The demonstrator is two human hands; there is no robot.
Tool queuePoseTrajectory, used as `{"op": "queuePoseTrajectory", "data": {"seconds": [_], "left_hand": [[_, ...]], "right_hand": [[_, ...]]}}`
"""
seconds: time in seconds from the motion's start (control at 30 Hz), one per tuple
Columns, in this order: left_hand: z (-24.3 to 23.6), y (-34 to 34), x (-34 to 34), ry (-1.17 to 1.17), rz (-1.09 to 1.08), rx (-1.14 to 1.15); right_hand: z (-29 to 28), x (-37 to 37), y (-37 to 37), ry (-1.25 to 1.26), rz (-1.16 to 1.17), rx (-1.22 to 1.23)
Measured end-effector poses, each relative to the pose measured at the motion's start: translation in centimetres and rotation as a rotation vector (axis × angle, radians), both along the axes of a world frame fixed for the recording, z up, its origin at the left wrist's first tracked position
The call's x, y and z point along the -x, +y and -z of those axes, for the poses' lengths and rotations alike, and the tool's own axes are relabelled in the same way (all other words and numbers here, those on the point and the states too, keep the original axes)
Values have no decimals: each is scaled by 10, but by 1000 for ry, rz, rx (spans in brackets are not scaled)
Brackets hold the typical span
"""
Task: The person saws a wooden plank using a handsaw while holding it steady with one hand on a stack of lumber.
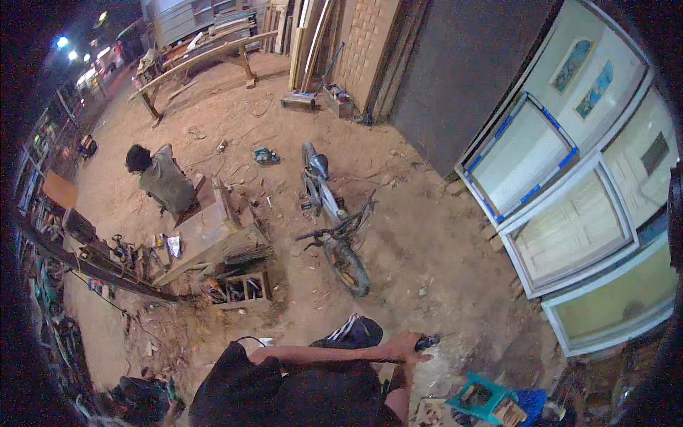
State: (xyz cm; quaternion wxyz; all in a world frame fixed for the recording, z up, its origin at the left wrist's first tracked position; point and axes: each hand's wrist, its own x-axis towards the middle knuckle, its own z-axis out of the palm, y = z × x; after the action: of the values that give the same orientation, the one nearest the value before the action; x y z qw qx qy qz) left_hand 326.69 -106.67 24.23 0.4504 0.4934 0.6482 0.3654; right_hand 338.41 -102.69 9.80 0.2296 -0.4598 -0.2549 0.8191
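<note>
My left arm reaches across my body from the lower left. My left hand (407, 349) is closed around a small dark object (427, 342) with a blue tip. My right forearm rises from the lower edge just under it, and my right hand (403, 370) is mostly hidden beneath the left hand, so its grip is unclear. Below the arms are my dark clothes, and a dark garment with white stripes (353, 331) sits just behind the left arm. Both hands hover over a sawdust-covered dirt floor.
A bicycle (334, 231) lies ahead on the floor. Another person (162, 179) sits at a wooden workbench (206, 231), with a tool crate (243, 288) beside it. White framed door panels (569, 228) lean at right. A teal stool (484, 398) stands near my right.
</note>
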Motion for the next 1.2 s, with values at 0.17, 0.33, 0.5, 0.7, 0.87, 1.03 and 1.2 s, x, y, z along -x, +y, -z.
{"op": "queuePoseTrajectory", "data": {"seconds": [0.17,0.33,0.5,0.7,0.87,1.03,1.2], "left_hand": [[30,144,32,36,112,-129],[37,288,67,-126,-17,-102],[45,433,100,-271,-503,-161],[20,562,221,-514,-546,58],[115,651,318,-248,-1028,-138],[114,751,412,-410,-1221,-150],[70,801,509,-465,-1297,-302]], "right_hand": [[-3,9,130,-16,-45,-33],[4,25,262,-64,-125,-92],[22,71,402,-240,-488,-523],[43,138,588,-395,-923,-1469],[21,200,708,-5,-262,423],[-9,298,825,-109,-497,-64],[-36,491,908,-41,-1039,137]]}}
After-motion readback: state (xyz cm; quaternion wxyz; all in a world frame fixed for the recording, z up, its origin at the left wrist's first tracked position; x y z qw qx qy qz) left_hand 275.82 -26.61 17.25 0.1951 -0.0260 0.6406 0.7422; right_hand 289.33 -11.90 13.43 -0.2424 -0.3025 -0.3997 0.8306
